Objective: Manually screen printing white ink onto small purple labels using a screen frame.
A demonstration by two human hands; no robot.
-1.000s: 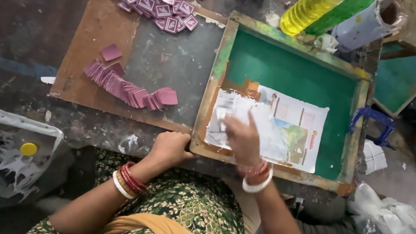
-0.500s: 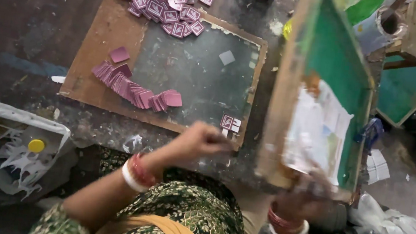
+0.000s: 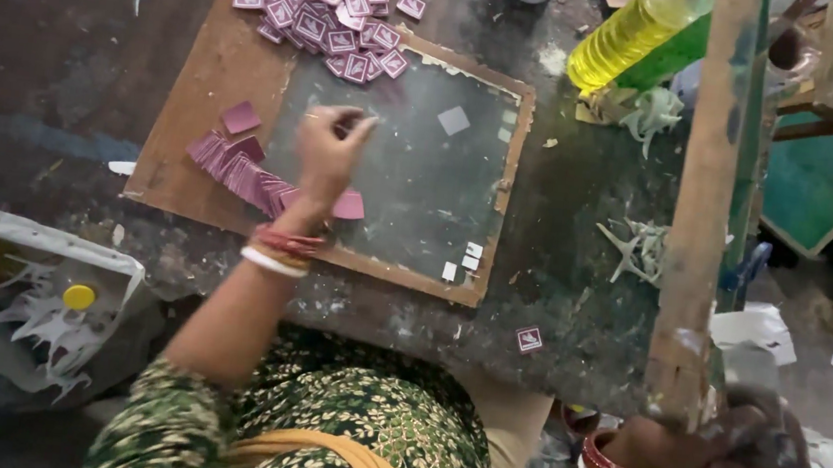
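Reaching over the glass plate [image 3: 411,178] with the left hand [image 3: 328,151], holding the wooden screen frame [image 3: 704,219] raised on edge with the right hand [image 3: 744,448].

Left fingers pinched together above the plate's upper left part, whether on something small cannot be told; just below the wrist, a fanned row of plain pink cards [image 3: 256,178] along the plate's left edge on the brown board [image 3: 204,85]. Printed pink cards [image 3: 321,5] heaped at the board's top edge, one stray printed card [image 3: 529,339] on the dark table [image 3: 574,268] near the frame's foot. Right fingers closed around the frame's lower corner, frame standing nearly upright, well apart from the plate. Yellow bottle [image 3: 625,36] lying at the top, beside the frame.
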